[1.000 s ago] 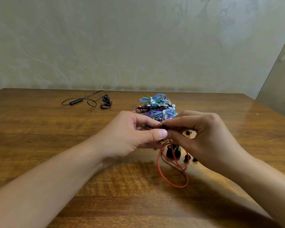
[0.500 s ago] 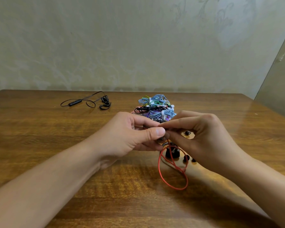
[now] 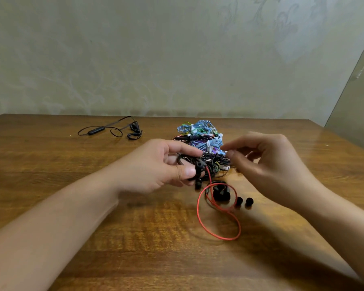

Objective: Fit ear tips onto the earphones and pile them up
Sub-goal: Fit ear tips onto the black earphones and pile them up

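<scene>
Nearest you, the red cable [image 3: 219, 223] lies looped on the counter [image 3: 93, 259], running up to your left hand [image 3: 156, 166]. Beside the loop's upper end sit loose black ear tips [image 3: 244, 201] and a small black clump just left of them. Your left hand pinches a black earphone [image 3: 198, 170] between thumb and fingers, with the red cable hanging from it. Your right hand [image 3: 269, 162] hovers apart from the left, fingers loosely curled, thumb and forefinger close together; can't tell if a tip sits between them, too blurred. Behind both hands is the pile of bundled earphones [image 3: 200, 137], blue, black, green and purple cords. Far left on the counter, well apart from the pile, lies a black neckband earphone [image 3: 114, 130].
</scene>
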